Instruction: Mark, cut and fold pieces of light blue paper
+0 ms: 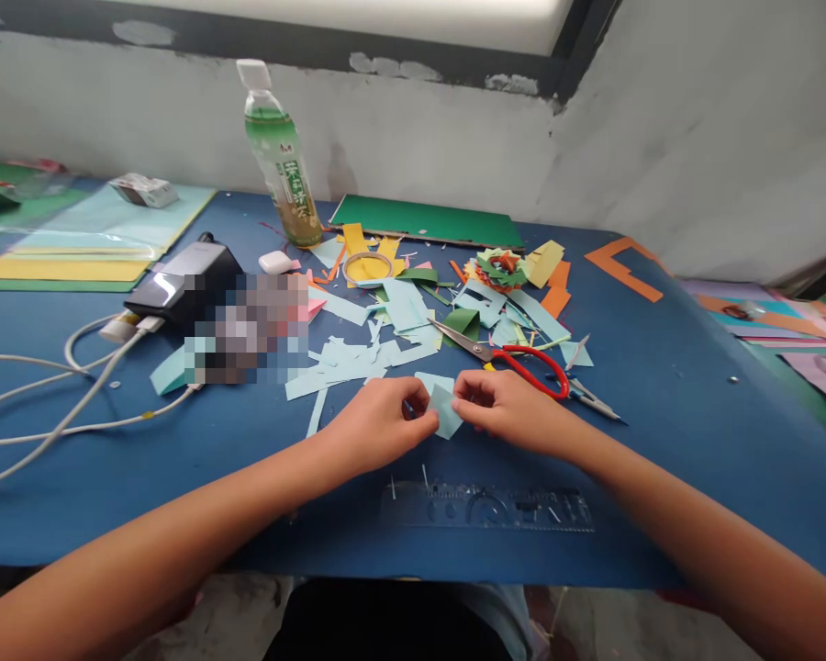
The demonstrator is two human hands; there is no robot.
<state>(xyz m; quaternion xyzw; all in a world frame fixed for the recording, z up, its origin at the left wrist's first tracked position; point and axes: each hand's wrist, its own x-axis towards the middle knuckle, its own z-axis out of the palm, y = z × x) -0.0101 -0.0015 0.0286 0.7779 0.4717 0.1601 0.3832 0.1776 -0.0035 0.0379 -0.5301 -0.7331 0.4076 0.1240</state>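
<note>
Pale-blue paper between left hand and right hand; part-full bottle beyond.

Items beside power bank lost under pixelated patch; pale blue paper edges under fingertips; bottle label unreadable.

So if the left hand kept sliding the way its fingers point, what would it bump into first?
The left hand points sideways, and it pinches the blue paper piece, so that comes first. Just past it is the right hand, pinching the other edge.
</note>
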